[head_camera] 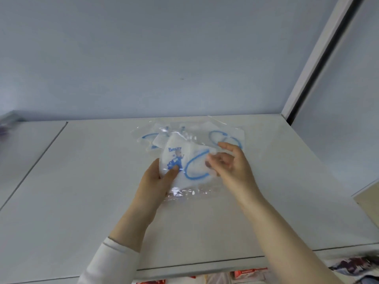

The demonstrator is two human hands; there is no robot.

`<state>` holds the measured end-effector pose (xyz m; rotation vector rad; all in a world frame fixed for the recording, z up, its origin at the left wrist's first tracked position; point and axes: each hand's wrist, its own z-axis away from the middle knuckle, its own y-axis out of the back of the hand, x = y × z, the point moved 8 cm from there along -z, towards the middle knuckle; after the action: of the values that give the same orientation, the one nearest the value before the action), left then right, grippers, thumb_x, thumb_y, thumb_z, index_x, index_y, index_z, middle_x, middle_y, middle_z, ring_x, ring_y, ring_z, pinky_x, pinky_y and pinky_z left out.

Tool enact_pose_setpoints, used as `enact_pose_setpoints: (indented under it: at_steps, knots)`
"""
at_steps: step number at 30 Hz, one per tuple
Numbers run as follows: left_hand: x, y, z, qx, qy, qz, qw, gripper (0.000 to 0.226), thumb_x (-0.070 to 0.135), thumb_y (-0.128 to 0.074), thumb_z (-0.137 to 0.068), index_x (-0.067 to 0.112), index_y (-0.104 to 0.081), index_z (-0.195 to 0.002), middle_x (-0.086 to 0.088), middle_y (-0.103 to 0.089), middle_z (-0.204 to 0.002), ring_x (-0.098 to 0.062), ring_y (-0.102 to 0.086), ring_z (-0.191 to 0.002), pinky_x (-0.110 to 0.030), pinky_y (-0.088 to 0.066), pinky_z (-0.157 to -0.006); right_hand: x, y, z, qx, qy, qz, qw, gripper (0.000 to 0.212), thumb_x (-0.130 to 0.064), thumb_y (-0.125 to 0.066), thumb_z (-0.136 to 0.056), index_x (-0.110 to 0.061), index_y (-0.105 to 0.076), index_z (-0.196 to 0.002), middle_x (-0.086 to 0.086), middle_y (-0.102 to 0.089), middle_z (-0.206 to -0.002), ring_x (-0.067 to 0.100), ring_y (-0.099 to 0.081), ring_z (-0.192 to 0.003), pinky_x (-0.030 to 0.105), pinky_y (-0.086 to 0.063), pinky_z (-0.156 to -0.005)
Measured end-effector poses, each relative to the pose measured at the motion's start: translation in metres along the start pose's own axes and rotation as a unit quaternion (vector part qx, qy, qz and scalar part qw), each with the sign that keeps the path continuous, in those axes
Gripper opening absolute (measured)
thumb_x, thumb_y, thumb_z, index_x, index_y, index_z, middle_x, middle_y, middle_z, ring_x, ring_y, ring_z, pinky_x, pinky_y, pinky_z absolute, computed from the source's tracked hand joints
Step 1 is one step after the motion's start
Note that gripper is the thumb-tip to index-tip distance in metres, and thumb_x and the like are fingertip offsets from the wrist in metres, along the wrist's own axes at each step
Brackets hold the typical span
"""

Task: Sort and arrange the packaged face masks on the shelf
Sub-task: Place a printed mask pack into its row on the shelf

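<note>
A clear plastic bag (190,191) holds a white folded mask (176,145) with blue loops. My left hand (156,178) pinches its left edge; my right hand (234,163) curls its fingers (223,159) round the right side.

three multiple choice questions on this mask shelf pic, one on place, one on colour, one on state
1. Where are the loose packs? A. on the shelf, behind the held pack B. in a box C. on the floor
2. Colour of the ear loop? A. red B. blue C. black
3. The left hand? A. hangs idle B. lies flat C. grips the held pack

A, they lie on its white surface; B, blue shows through the plastic; C, its thumb pinches the pack's front.
</note>
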<state>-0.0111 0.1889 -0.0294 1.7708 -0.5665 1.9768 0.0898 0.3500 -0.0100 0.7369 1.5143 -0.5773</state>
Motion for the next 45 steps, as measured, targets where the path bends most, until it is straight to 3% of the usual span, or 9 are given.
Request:
enact_pose_setpoints:
  at_steps: [2,6,15,22,27,31,37,40,45]
  knots:
    - [-0.001,0.013,-0.007,0.045,0.005,0.039,0.998,0.010,0.015,-0.062,-0.090,0.016,-0.062,-0.100,-0.006,-0.070,-0.089,-0.010,-0.066,-0.066,-0.026,-0.051,-0.058,-0.001,0.021,-0.035,0.019,0.044,0.161,0.986,0.040,-0.020,-0.070,-0.082,-0.016,-0.050,-0.117,0.006,-0.064,-0.115,0.021,-0.062,-0.104,0.028,-0.046,-0.090]
    - [0.002,0.024,-0.016,0.058,0.011,0.098,0.993,0.018,0.010,-0.052,-0.094,0.010,-0.060,-0.110,-0.006,-0.071,-0.096,-0.012,-0.070,-0.077,-0.020,-0.054,-0.058,0.027,0.036,-0.077,-0.066,-0.008,0.478,0.876,0.079,-0.050,-0.069,-0.076,-0.014,-0.037,-0.139,0.006,-0.031,-0.149,0.024,-0.021,-0.142,0.034,-0.025,-0.109]
    - [0.003,0.030,-0.027,0.067,0.012,0.101,0.993,0.020,0.012,-0.052,-0.095,0.010,-0.059,-0.113,-0.006,-0.070,-0.103,-0.018,-0.068,-0.090,-0.023,-0.057,-0.063,0.006,0.041,-0.061,-0.059,0.067,0.572,0.815,0.054,-0.046,-0.053,-0.089,-0.019,-0.039,-0.134,0.002,-0.054,-0.131,0.025,-0.051,-0.116,0.032,-0.040,-0.087]
    - [0.003,0.016,-0.030,0.047,0.016,0.097,0.994,0.026,0.012,-0.051,-0.095,0.007,-0.056,-0.120,-0.008,-0.069,-0.108,-0.018,-0.068,-0.091,-0.023,-0.057,-0.064,0.007,0.058,-0.034,-0.086,0.094,0.607,0.784,0.052,-0.054,-0.058,-0.083,-0.027,-0.053,-0.127,-0.003,-0.049,-0.122,0.018,-0.043,-0.117,0.027,-0.039,-0.087]
    - [0.004,0.006,-0.029,0.036,0.015,0.093,0.995,0.027,0.011,-0.051,-0.095,0.006,-0.055,-0.121,-0.009,-0.068,-0.110,-0.018,-0.067,-0.092,-0.024,-0.057,-0.064,-0.013,0.058,-0.015,-0.058,0.222,0.566,0.792,0.021,-0.037,-0.065,-0.079,-0.019,-0.075,-0.082,0.000,-0.064,-0.081,0.026,-0.063,-0.072,0.027,-0.043,-0.056]
    - [0.012,0.015,-0.028,0.058,-0.005,0.094,0.994,0.024,0.010,-0.050,-0.095,0.008,-0.056,-0.118,-0.008,-0.068,-0.109,-0.017,-0.067,-0.092,-0.023,-0.057,-0.064,-0.051,0.073,-0.001,-0.022,0.257,0.525,0.811,0.020,-0.038,-0.062,-0.082,-0.022,-0.070,-0.074,-0.008,-0.067,-0.075,0.020,-0.065,-0.067,0.028,-0.048,-0.058]
    - [0.019,0.030,-0.022,0.082,-0.035,0.084,0.992,0.023,0.011,-0.050,-0.096,0.009,-0.054,-0.118,-0.008,-0.066,-0.111,-0.020,-0.065,-0.099,-0.023,-0.058,-0.064,-0.092,0.097,0.001,0.010,0.161,0.388,0.908,0.006,-0.031,-0.066,-0.081,-0.027,-0.065,-0.076,-0.010,-0.068,-0.075,0.005,-0.061,-0.068,0.026,-0.046,-0.067]
    - [0.014,0.033,-0.018,0.092,-0.029,0.077,0.992,0.018,0.011,-0.052,-0.095,0.011,-0.055,-0.113,-0.010,-0.065,-0.112,-0.023,-0.064,-0.100,-0.028,-0.059,-0.068,-0.089,0.100,-0.007,-0.019,0.098,0.289,0.952,0.013,-0.021,-0.065,-0.084,-0.029,-0.064,-0.074,-0.011,-0.066,-0.073,-0.005,-0.055,-0.055,0.008,-0.040,-0.052]
    - [0.013,0.015,-0.003,0.058,-0.032,0.075,0.995,0.011,0.009,-0.052,-0.095,0.015,-0.056,-0.102,-0.008,-0.066,-0.105,-0.022,-0.065,-0.094,-0.033,-0.058,-0.066,-0.060,0.103,-0.014,0.015,-0.010,0.140,0.990,0.012,-0.020,-0.057,-0.091,-0.024,-0.064,-0.083,-0.008,-0.061,-0.072,0.001,-0.043,-0.043,0.011,-0.038,-0.042]
